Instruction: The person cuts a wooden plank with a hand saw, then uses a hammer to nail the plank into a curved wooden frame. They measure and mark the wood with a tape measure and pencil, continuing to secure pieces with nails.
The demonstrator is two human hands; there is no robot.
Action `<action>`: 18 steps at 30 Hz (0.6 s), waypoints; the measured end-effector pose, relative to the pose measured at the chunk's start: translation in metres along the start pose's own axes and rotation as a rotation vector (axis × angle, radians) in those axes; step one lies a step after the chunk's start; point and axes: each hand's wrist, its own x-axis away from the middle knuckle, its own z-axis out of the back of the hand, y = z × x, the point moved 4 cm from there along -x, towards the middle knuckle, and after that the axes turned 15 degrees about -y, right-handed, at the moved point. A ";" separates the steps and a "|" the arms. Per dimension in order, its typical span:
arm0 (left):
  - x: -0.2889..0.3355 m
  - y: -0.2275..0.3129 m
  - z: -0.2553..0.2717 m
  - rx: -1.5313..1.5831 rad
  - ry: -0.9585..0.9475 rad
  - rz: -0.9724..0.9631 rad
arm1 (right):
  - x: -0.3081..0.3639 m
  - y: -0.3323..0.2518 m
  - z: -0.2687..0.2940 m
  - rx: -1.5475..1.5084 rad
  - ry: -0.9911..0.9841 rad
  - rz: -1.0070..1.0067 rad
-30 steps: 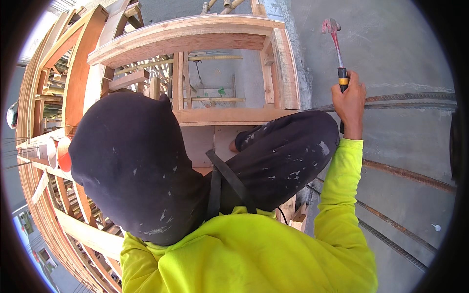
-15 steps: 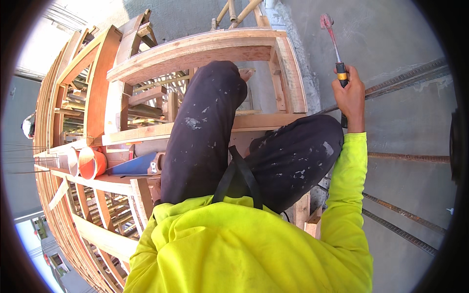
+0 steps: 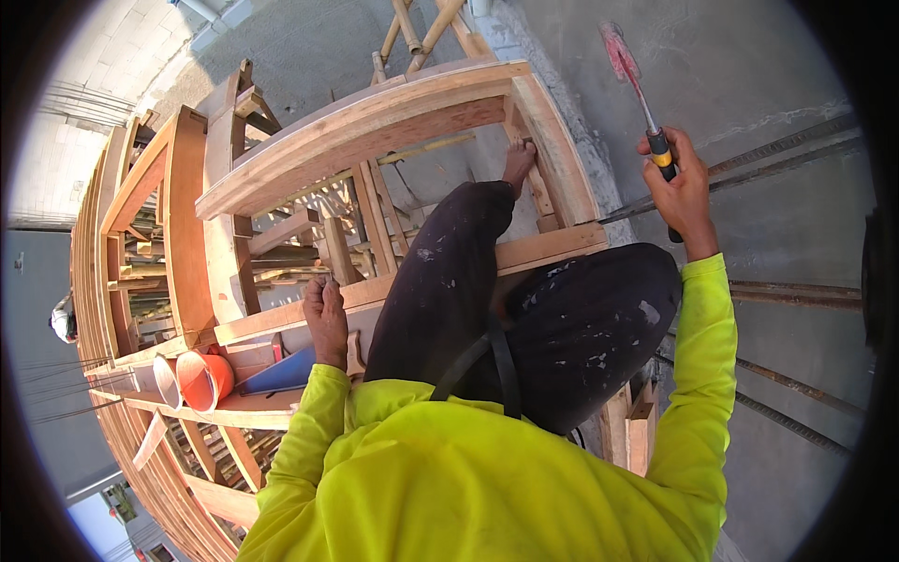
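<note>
My right hand (image 3: 688,187) is wrapped round the black and yellow grip of a hammer (image 3: 641,92), its reddish head pointing up and away from me. The hammer is raised over grey concrete, apart from the wood. At the left, my left hand (image 3: 325,320) is closed over the edge of a long wooden beam (image 3: 375,292); its fingertips are curled and whatever they may hold is too small to tell. Just beside that wrist lies a handsaw (image 3: 281,372) with a blue blade, partly hidden by my forearm.
An orange bucket (image 3: 208,379) and a white container (image 3: 168,380) stand on a plank at the left. Timber framing (image 3: 185,215) with gaps rises around my legs. Steel rebars (image 3: 777,167) stick out on the right. Another person (image 3: 64,323) shows at the far left.
My left hand has come into view and onto the beam beside the saw. My left leg has shifted right, its bare foot now on the frame. The hammer stays raised, tilted slightly more left.
</note>
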 end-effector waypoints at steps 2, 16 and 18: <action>-0.026 0.012 -0.027 0.057 -0.065 -0.100 | -0.006 -0.003 -0.007 0.009 -0.010 0.018; -0.303 -0.080 -0.310 0.656 0.322 0.200 | 0.006 -0.018 -0.098 -0.101 -0.389 -0.377; -0.324 -0.102 -0.338 0.863 0.380 0.348 | 0.007 -0.002 -0.132 -0.136 -0.416 -0.396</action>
